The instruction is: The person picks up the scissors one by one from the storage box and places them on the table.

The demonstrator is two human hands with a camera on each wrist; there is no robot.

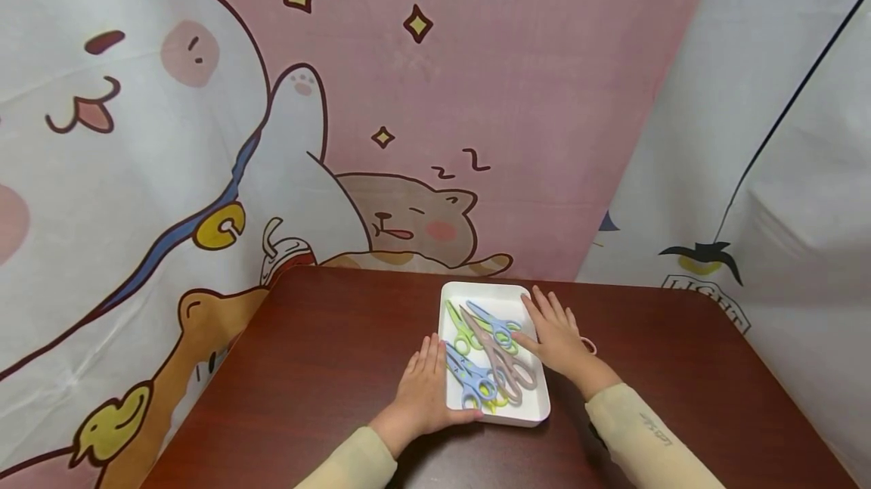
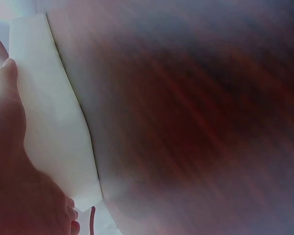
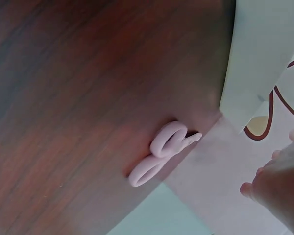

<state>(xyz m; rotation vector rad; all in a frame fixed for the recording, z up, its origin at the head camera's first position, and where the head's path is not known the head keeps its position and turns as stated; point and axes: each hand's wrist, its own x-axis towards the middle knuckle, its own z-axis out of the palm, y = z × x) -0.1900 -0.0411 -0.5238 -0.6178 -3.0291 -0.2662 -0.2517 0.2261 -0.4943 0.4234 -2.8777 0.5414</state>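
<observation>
A white tray (image 1: 506,298) on the table holds several pairs of scissors: blue scissors (image 1: 502,334) at the far end, green scissors (image 1: 460,329), long greyish-pink scissors (image 1: 494,357) lying across the middle, and patterned blue scissors (image 1: 469,373) nearer me. Something yellow shows beneath these. My left hand (image 1: 423,392) lies along the tray's left wall, fingers straight, thumb at the near corner. Fingers spread, my right hand (image 1: 559,338) rests at the right rim. Beyond it, pink scissors (image 3: 172,150) lie on the table; the left wrist view shows the tray wall (image 2: 54,117) beside my left hand.
The dark red-brown wooden table (image 1: 327,353) carries the tray near its far edge. Behind it hangs a printed cloth (image 1: 531,96) with cartoon animals on pink and white. Pale fabric (image 1: 803,209) hangs along the right side.
</observation>
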